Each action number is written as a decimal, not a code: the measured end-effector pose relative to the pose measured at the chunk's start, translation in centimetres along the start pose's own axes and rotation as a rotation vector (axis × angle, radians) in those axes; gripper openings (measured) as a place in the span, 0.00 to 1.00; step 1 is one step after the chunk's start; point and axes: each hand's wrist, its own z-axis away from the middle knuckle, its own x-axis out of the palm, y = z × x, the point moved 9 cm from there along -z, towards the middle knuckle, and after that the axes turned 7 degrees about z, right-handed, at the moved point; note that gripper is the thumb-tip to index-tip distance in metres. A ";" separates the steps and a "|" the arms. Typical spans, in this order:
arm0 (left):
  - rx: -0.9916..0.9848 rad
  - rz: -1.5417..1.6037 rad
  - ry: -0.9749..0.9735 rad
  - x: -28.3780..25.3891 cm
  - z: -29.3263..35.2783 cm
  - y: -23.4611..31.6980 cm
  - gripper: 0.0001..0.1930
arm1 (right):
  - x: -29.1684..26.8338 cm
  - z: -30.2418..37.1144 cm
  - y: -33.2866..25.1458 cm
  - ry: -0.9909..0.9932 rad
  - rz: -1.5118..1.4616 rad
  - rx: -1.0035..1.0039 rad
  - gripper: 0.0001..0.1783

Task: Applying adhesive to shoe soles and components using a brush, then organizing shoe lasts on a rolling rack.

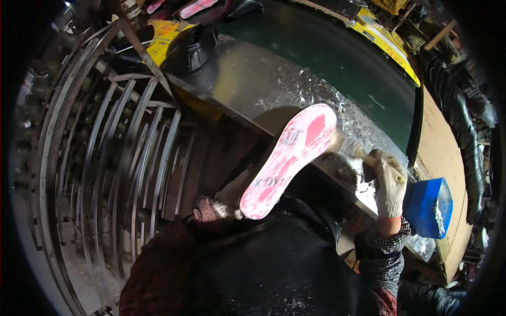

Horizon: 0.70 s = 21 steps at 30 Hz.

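A shoe (pixel 290 160) is held up in the middle with its sole side facing me. The sole is pink, patchily coated with white, and bears dark marks. My left hand (pixel 230 200) grips it near the narrower lower end; most of its fingers are hidden behind the shoe. In a pale knit glove, my right hand (pixel 389 184) is closed on a brush (pixel 347 146). The brush head looks blurred and meets the right edge of the shoe's wide upper end. Just right of that hand stands a blue container (pixel 431 208) with white residue on its rim.
Behind the shoe runs a bench with a green belt (pixel 337 68) and a metal edge (pixel 253 73) spattered white. Black shoes (pixel 192 48) and a yellow piece (pixel 162 39) lie at its far left. A metal rack (pixel 134 158) fills the left side. A brown board (pixel 443 152) borders the right.
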 end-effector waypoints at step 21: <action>0.306 -0.631 0.179 7.2 0.7 -1.3 0.29 | 12.9 9.7 -15.7 -0.683 0.923 -1.124 0.17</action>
